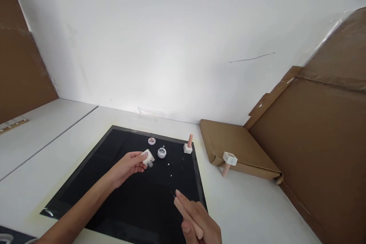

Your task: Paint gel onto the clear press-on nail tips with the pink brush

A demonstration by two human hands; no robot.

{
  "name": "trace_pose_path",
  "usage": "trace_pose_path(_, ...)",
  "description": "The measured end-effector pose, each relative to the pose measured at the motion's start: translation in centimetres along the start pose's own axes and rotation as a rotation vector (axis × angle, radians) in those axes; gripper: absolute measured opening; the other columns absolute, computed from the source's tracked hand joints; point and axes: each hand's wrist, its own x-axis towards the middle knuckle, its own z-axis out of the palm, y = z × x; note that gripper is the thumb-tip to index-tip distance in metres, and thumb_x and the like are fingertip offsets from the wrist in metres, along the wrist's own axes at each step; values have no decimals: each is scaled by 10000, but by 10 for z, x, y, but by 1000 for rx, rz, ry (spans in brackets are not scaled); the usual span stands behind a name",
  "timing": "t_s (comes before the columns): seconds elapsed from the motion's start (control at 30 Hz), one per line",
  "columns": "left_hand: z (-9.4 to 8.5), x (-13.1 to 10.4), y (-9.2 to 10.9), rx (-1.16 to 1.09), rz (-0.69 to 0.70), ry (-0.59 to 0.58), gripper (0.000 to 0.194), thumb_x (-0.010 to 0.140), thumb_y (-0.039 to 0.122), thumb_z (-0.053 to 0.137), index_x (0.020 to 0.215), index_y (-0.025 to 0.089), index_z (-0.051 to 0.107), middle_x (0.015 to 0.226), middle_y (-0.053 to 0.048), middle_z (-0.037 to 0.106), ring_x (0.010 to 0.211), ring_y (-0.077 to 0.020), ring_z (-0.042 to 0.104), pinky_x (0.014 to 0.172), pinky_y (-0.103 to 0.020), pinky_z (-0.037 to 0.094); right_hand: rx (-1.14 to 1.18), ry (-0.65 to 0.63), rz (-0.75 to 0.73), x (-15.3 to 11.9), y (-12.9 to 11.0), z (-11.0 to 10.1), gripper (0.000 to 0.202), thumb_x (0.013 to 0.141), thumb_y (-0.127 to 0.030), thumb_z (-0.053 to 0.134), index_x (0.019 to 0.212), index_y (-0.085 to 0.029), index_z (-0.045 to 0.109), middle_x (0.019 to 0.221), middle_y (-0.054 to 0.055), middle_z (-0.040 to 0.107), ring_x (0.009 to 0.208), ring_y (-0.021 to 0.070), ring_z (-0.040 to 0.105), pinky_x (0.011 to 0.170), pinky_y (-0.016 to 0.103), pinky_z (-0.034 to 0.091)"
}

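My left hand (133, 166) pinches a small white square block (148, 157), tilted, with a greyish clear piece at its lower edge. In my right hand (201, 221), lower down over the black mat (137, 206), lies a pale pink stick-like handle (187, 215). A thin dark tip (173, 194) points from it toward the upper left. Just right of the block stands a small round white pot (161, 153) with something grey inside. Behind it lies a round white disc (151, 141) with a brownish pattern. Several tiny white bits (171, 175) are scattered on the mat.
A white bottle with a pink cap (188, 146) stands at the mat's back right corner. A similar bottle (229, 160) lies cap-down against a flat cardboard box (237, 145). Cardboard walls (328, 129) rise at both sides, a white wall (171, 45) behind.
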Motion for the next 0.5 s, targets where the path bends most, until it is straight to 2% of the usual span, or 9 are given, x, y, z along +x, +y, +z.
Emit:
trace_pose_path(0.1,2,-10,10,-172,-85,-62,411,786,502,643,852,99,687,784,-90,675,643,-123,586,655,-248,477,37,5,-73,14,-14,0,309,943,-345,452,1190,-276,625,679,32,559,542,159,520,462,266,493)
trace_pose_path(0.17,5,-15,13,-352,-185,-124,388,760,479,685,841,100,689,773,-83,682,601,-103,576,604,-220,465,31,23,-114,23,-23,2,238,931,-230,455,1091,-238,632,711,36,569,577,157,528,498,268,487)
trace_pose_path(0.27,10,-20,15,-587,-314,-197,334,721,410,745,792,88,688,712,-62,686,541,-78,558,533,-181,425,-1,28,-193,33,-33,6,171,872,-96,470,956,-214,563,714,27,578,622,160,535,545,282,478)
trace_pose_path(0.5,18,-27,20,-587,-346,-193,327,686,385,774,784,84,695,710,-50,688,539,-75,557,527,-180,398,-191,64,-342,44,-39,14,179,821,-47,496,899,-208,492,693,16,568,611,151,509,538,279,460)
